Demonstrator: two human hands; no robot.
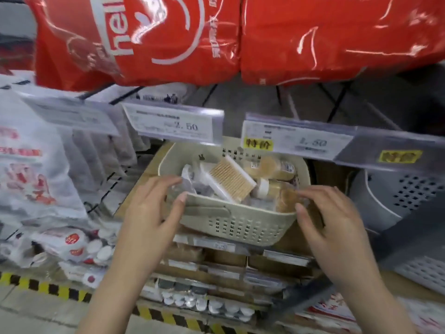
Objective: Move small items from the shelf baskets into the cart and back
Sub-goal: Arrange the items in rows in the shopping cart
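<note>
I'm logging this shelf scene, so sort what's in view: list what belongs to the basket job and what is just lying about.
Part of the job:
- beige basket
- box of cotton swabs inside it
- clear jars inside it
- left hand, thumb at the basket rim
- right hand, fingers on a jar

Just lying about:
- red packs above
- price tags
- grey basket to the right
</note>
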